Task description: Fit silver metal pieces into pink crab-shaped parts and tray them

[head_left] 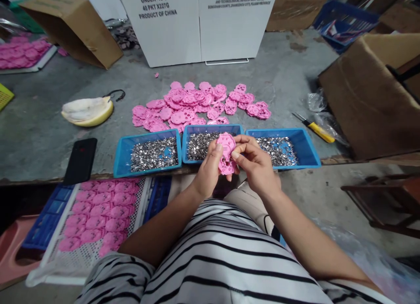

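A pink plastic piece [226,148] with holes and a scalloped edge is held up in front of the middle blue bin [212,128]. My left hand [210,170] grips its left side, the thumb on its face. On the other side, my right hand [257,164] pinches the lower right part between thumb and fingers; whether a small metal part is in that pinch is hidden. Small shiny metal parts fill the middle bin, the left blue bin [118,157] and the right blue bin [308,148]. Behind the bins lies a loose pile of similar pink pieces [187,100].
A black phone [80,159] and a yellow-white fruit rind [88,111] lie on the left. A yellow-handled tool [320,131] and a cardboard box [370,85] are right. A white carton [200,28] stands behind. Below left, a white perforated tray [139,207] carries stacked pink pieces.
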`<action>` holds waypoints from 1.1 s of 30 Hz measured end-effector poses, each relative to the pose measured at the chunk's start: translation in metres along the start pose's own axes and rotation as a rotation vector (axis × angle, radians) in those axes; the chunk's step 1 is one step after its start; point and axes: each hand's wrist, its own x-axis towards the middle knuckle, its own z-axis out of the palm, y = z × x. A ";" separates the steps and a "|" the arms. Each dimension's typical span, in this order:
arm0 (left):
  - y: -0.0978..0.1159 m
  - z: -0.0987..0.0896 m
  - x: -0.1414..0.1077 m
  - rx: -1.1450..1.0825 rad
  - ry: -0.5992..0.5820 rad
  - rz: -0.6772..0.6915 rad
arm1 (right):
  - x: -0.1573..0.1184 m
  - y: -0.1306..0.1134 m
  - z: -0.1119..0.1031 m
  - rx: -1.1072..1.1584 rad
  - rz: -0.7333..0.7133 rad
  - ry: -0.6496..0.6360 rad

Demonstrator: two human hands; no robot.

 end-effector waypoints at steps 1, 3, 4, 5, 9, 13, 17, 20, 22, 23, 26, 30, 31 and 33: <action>0.000 0.000 0.000 -0.011 0.003 -0.001 | 0.000 0.001 0.001 -0.001 -0.006 0.006; 0.000 0.000 0.001 -0.025 0.006 -0.001 | 0.000 0.001 0.002 -0.020 -0.030 0.020; 0.000 -0.001 0.000 -0.028 0.008 0.003 | 0.000 0.000 0.002 -0.045 -0.050 0.028; -0.001 -0.001 0.000 -0.027 0.011 0.010 | 0.000 0.000 0.002 -0.083 -0.079 0.037; -0.005 -0.006 -0.001 0.021 0.003 0.056 | 0.000 -0.005 0.000 -0.248 -0.210 0.049; -0.006 -0.009 -0.003 0.055 -0.017 0.045 | 0.001 -0.009 -0.003 -0.329 -0.224 0.002; -0.006 -0.010 -0.004 0.074 -0.029 0.051 | 0.001 -0.011 -0.006 -0.372 -0.219 -0.041; -0.007 -0.010 -0.006 0.102 -0.024 0.070 | 0.000 -0.014 -0.007 -0.382 -0.220 -0.064; -0.006 -0.010 -0.007 0.089 -0.028 0.082 | 0.000 -0.017 -0.008 -0.354 -0.198 -0.059; -0.005 -0.009 -0.007 0.066 -0.029 0.079 | -0.001 -0.018 -0.008 -0.324 -0.175 -0.056; 0.001 -0.005 -0.005 -0.025 -0.022 0.016 | -0.001 -0.023 -0.010 -0.207 -0.099 -0.075; 0.014 0.003 -0.002 -0.093 -0.054 -0.099 | -0.001 -0.027 -0.012 -0.143 -0.068 -0.088; 0.017 0.004 -0.002 -0.102 -0.064 -0.117 | 0.000 -0.027 -0.013 -0.142 -0.066 -0.083; 0.020 0.006 -0.001 -0.116 -0.074 -0.138 | 0.000 -0.028 -0.014 -0.141 -0.062 -0.078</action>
